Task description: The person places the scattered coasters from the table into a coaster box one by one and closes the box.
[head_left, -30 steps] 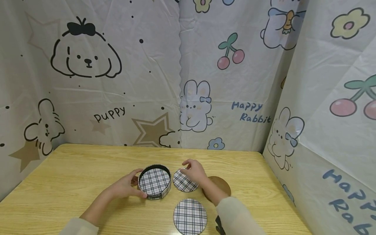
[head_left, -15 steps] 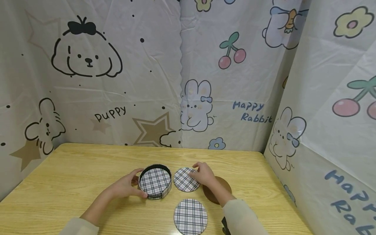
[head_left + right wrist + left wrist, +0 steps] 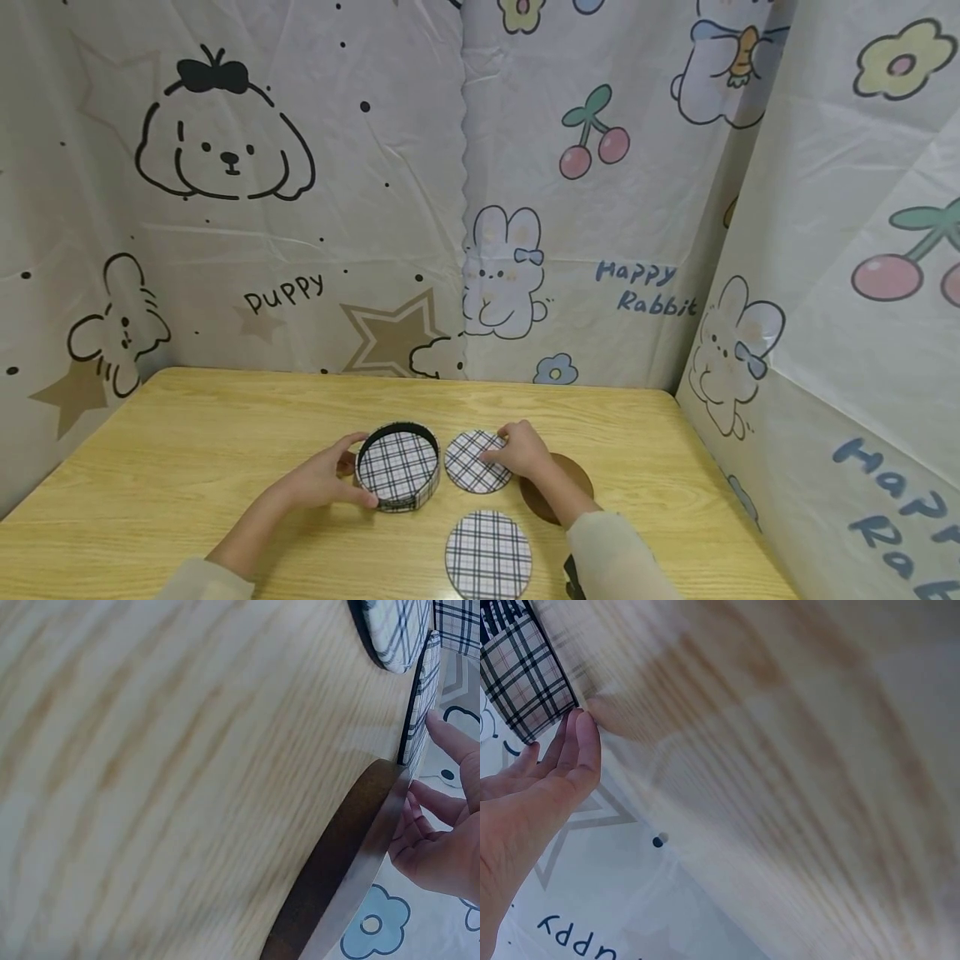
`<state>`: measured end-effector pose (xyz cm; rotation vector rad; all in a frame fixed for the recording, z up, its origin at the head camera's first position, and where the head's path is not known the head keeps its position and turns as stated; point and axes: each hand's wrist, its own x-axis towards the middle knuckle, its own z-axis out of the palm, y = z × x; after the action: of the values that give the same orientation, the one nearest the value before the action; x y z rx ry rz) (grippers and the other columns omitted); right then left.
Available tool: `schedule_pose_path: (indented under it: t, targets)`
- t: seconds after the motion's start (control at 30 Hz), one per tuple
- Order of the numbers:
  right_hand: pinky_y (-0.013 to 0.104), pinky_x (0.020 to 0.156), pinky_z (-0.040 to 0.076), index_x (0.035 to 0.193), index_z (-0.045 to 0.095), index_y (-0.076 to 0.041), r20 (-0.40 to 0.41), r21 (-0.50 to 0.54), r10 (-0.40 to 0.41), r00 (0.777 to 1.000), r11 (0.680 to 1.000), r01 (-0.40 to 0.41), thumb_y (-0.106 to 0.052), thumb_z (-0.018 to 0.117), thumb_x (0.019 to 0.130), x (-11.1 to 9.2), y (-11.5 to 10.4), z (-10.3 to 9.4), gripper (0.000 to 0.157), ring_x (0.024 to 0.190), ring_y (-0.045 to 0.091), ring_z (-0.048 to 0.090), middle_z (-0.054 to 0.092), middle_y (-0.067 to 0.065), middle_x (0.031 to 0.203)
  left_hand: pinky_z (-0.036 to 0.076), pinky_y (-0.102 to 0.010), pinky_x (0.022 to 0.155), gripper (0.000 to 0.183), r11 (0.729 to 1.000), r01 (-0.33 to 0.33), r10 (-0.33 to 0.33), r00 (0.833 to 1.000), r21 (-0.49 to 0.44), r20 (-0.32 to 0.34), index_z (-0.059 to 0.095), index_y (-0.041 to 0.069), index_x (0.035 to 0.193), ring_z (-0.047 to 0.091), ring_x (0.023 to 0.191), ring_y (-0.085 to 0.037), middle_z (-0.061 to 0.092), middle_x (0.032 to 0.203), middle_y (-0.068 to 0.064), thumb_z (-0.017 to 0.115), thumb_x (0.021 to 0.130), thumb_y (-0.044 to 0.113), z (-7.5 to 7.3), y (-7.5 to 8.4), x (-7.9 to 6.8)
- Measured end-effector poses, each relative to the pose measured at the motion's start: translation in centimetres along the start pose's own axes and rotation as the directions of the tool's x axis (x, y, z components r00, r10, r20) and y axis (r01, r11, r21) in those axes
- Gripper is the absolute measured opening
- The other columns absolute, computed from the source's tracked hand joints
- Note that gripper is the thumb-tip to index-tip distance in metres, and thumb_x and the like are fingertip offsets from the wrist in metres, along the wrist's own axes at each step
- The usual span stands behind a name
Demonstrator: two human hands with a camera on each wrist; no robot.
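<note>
Also brown disc [image 3: 537,502] beside coaster [image 3: 468,465], partly behind forearm [image 3: 565,492]

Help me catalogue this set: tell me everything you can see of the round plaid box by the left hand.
The round plaid box is shallow and open-topped, with pale walls crossed by dark lines and a dark inner wall. Its covering looks like fabric or leatherette. A plaid surface shows inside; whether that is its floor or a disc is unclear. It sits upright on the wooden table, beside a flat plaid disc, the left hand's grip on its side.
</note>
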<state>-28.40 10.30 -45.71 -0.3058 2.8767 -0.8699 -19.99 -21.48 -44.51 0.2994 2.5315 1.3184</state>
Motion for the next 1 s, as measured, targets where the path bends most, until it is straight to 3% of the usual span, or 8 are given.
schedule_pose_path:
  t: [0.2,0.53,0.7,1.0]
  targets:
    - [0.044,0.087,0.052,0.113,0.062,0.008,0.007,0.015,-0.005,1.0,1.0,0.005,-0.031,0.077,0.077,0.0,0.0,0.0,0.055,0.105,0.034,0.058,0.06,0.021,0.115,0.037,-0.056,0.103,0.105,1.0,-0.002,0.002,1.0,-0.01,0.007,0.018,0.002,0.147,0.047,0.122,-0.04,0.054,0.124,-0.017,0.082,0.07,0.033,0.0,0.0,-0.1]
    - [0.037,0.076,0.051,0.111,0.059,0.006,0.011,0.112,0.059,0.998,0.992,-0.06,-0.027,0.08,0.073,0.4,0.1,0.3,0.055,0.089,0.023,0.054,0.051,0.019,0.113,0.036,-0.058,0.103,0.106,1.0,0.002,-0.002,1.0,-0.019,0.009,0.017,0.002,0.147,0.045,0.123,-0.043,0.052,0.125,-0.019,0.082,0.07,0.033,0.2,0.3,-0.4]
    - [0.035,0.073,0.048,0.11,0.053,0.001,0.003,0.212,0.079,0.997,0.974,-0.077,-0.022,0.082,0.071,0.4,-0.6,-0.2,0.054,0.085,0.022,0.051,0.053,0.013,0.1,0.035,-0.059,0.104,0.106,1.0,0.0,0.0,1.0,-0.022,0.002,0.018,0.002,0.147,0.045,0.123,-0.043,0.053,0.124,-0.018,0.083,0.069,0.031,0.1,0.4,-0.4]
    - [0.03,0.068,0.05,0.113,0.047,-0.004,0.032,0.362,0.106,0.994,0.926,-0.11,-0.013,0.081,0.072,0.7,-1.0,-0.3,0.054,0.079,0.019,0.057,0.056,0.011,0.094,0.035,-0.059,0.104,0.105,1.0,0.012,-0.012,1.0,-0.016,-0.01,0.019,0.005,0.147,0.045,0.123,-0.042,0.052,0.125,-0.018,0.084,0.068,0.031,0.1,0.3,-0.3]
